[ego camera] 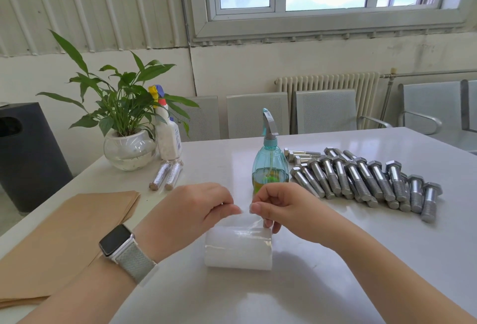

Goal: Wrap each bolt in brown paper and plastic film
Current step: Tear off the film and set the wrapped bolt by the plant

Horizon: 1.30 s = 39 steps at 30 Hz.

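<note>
Bare grey steel hex bolts (366, 179): heaped on white surface (335, 259), 2 o'clock. White roll of clear plastic film (238, 248): centre; left hand (191, 211) and right hand (278, 207) fingers pinching its loose edge. Brown paper sheets (64, 243): 9 o'clock.

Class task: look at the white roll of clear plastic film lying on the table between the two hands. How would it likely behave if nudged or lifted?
The white roll of clear plastic film lies on its curved side on the smooth white table, so a nudge would probably roll it. Its loose end, pinched by the left hand and right hand, looks thin and floppy, likely clingy. It probably lifts easily.
</note>
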Each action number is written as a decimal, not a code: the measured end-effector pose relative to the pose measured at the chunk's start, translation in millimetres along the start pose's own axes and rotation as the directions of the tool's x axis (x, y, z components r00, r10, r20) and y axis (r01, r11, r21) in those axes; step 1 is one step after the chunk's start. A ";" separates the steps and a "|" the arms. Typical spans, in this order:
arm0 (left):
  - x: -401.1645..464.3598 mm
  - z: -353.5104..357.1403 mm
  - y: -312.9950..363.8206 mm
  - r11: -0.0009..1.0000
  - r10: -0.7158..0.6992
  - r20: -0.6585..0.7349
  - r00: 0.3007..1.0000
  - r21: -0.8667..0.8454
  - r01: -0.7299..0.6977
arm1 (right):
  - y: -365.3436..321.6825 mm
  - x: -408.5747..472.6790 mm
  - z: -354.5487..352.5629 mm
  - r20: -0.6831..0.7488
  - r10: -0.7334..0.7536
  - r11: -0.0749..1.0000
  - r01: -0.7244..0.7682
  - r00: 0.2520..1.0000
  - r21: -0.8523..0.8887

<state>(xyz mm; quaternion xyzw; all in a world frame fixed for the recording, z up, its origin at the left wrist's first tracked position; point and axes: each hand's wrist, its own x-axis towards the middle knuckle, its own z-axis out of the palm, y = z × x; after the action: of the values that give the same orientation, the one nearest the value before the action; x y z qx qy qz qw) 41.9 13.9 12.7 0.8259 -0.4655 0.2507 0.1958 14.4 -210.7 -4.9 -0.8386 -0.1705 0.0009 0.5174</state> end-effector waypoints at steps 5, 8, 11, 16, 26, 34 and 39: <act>-11.7 4.0 -13.0 0.954 -0.256 -0.122 0.959 -0.191 0.230 | -0.6 -1.0 -0.2 -0.009 0.020 1.000 -0.020 1.000 0.024; -14.9 9.4 -19.2 0.941 -0.312 -0.076 0.947 -0.164 0.297 | -1.9 -1.1 0.6 -0.009 0.013 1.000 -0.012 1.000 0.019; -7.6 11.2 -21.3 0.909 -0.366 -0.056 0.929 -0.237 0.344 | -2.0 -0.9 0.0 -0.021 0.012 1.000 -0.011 1.000 0.017; 15.4 9.0 -17.6 0.746 -0.415 0.097 0.905 -0.532 0.400 | -0.9 -0.3 -1.7 -0.024 0.008 1.000 -0.008 1.000 0.013; 42.2 23.9 -0.4 0.992 -0.091 0.265 0.960 -0.062 0.112 | -1.0 -0.5 -2.8 -0.030 -0.005 1.000 0.005 1.000 0.017; 37.9 38.6 6.0 0.989 -0.061 0.188 0.980 -0.122 0.086 | 2.9 0.7 -5.0 -0.071 0.061 0.986 -0.049 0.996 0.158; 32.3 44.9 6.0 0.971 -0.087 0.089 0.992 -0.214 0.104 | 7.6 -0.9 -14.9 0.018 0.182 0.950 -0.181 0.983 0.255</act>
<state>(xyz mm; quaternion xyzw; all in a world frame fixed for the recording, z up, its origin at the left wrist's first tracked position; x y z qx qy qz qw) 61.4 -35.8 -3.3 0.8301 -0.4572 0.1558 0.2786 18.3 -226.9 -4.7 -0.7771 -0.0896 0.0678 0.6193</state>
